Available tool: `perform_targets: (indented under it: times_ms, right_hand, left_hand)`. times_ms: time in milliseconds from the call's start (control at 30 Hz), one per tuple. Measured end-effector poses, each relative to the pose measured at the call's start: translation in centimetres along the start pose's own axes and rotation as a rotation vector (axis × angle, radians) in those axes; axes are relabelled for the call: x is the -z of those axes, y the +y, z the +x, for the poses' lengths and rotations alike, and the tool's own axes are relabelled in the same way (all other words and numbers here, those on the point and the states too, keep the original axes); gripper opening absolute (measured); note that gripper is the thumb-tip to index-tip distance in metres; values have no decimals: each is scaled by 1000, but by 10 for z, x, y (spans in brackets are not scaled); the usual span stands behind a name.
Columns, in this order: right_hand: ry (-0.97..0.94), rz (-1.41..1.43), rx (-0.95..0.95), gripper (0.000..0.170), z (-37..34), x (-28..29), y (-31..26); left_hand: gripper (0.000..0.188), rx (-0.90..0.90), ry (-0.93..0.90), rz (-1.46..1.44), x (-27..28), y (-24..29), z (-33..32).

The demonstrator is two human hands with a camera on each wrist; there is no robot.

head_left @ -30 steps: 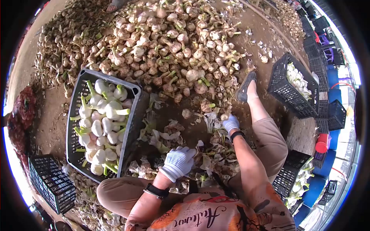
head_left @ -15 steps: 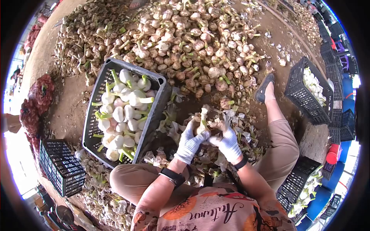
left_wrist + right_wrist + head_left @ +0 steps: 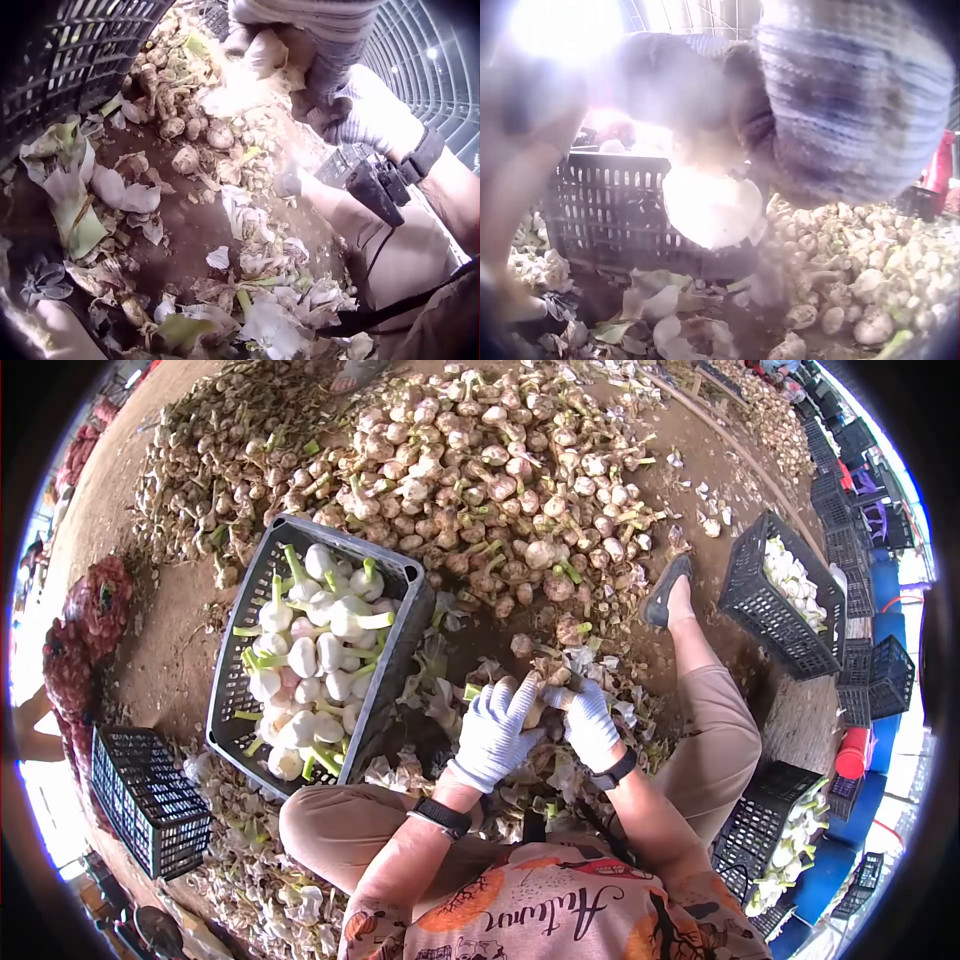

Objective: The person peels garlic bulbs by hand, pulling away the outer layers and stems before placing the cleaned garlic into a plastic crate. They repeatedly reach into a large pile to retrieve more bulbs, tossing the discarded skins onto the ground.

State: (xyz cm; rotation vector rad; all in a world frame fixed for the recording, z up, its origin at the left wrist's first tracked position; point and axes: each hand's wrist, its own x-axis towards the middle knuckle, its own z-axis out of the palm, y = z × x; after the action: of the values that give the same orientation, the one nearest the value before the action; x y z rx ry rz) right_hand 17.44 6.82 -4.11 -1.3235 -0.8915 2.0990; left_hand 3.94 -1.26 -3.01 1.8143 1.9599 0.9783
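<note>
Both hands wear white striped gloves with dark fingertips and meet over the husks before the person's lap. The left hand [image 3: 495, 732] curls round a garlic bulb [image 3: 714, 208], whose pale round side shows brightly in the right wrist view. The right hand [image 3: 588, 722] pinches at the stem side of the same bulb, its thumb and fingers close to the left fingers. In the left wrist view the bulb [image 3: 266, 54] shows under the left hand [image 3: 322, 30], with the right hand [image 3: 375, 112] beside it. Glare hides part of the grip.
A black crate [image 3: 385, 660] of white, trimmed bulbs stands left of the hands. Beyond lies a large heap of unpeeled garlic [image 3: 480, 470]. Loose husks [image 3: 430, 670] surround the hands. More crates [image 3: 790, 610] stand right, and an empty one [image 3: 150, 800] at far left.
One second ago the hands were apart, the right reaching to a bulb on the ground. They came together, and the bulb has since been turned between them, its stem no longer upright.
</note>
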Motion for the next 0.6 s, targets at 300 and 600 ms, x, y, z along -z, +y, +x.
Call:
perform_targets:
  times_ms: [300, 600]
  right_hand:
    - [-105, -340, 116, 36, -14, 7, -20]
    - [-157, 15, -10, 30, -20, -7, -33]
  left_hand:
    - [57, 759, -25, -1598, 7, -7, 4]
    - [48, 663, -51, -1307, 12, 4, 1]
